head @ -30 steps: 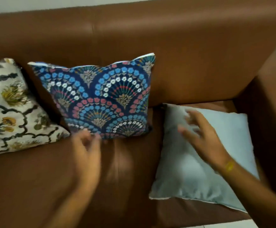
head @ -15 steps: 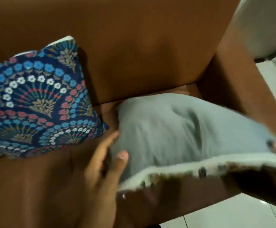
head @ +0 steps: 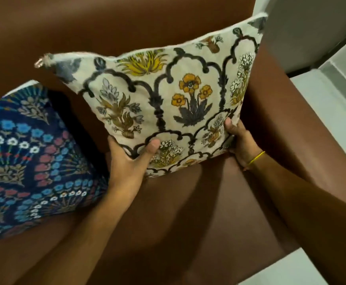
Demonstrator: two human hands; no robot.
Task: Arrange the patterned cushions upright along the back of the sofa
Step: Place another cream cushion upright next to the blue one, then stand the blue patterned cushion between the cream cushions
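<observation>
Your left hand [head: 130, 161] and right hand [head: 241, 141] are clamped on the lower corners of the cream floral cushion [head: 168, 103], upright against the sofa [head: 126, 23] back. Pattern: yellow flowers, dark scalloped arches. The blue fan-patterned cushion [head: 30, 153] stands left of it.

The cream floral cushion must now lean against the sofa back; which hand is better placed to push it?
Probably the left hand: its thumb lies on the cream floral cushion front. The right hand only holds the side edge.
</observation>
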